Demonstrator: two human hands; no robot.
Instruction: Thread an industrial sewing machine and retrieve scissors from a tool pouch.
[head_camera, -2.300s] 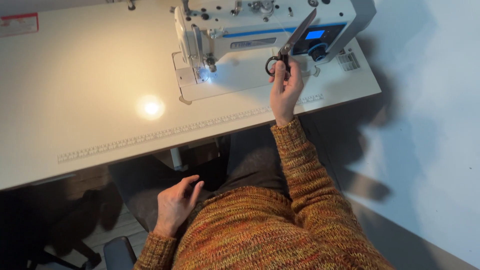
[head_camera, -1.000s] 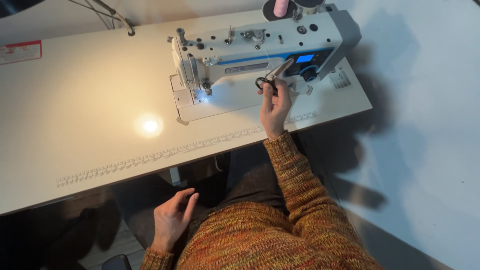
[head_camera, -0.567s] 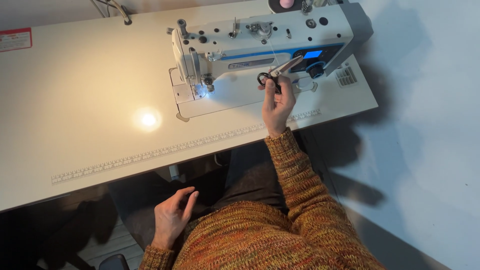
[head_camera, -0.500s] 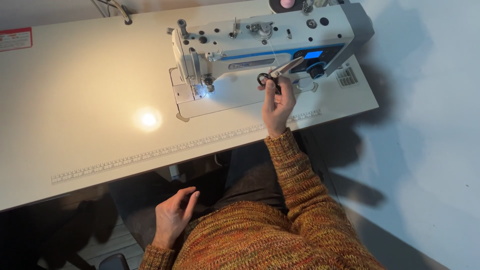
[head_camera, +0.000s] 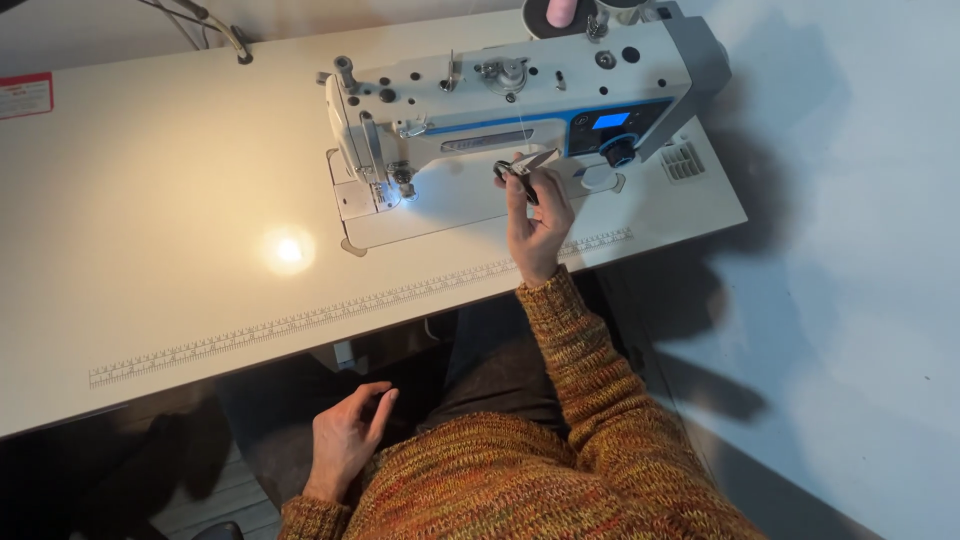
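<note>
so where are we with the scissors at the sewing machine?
Done: the machine's lamp is lit at the needle. In hand: the right hand holds small scissors up in front of the sewing machine, blades toward its body. The left hand rests empty on the lap. Left: no fabric shows on the table, so no sewing is under way.

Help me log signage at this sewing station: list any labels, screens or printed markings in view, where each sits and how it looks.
Screen: small blue lit rectangle on the front of the sewing machine, right end, above a round knob.
Sticker: red and white rectangle, far left edge of the table.
Ruler strip: long printed scale along the table's front edge.
Right hand holds scissors just left of the screen.
</note>
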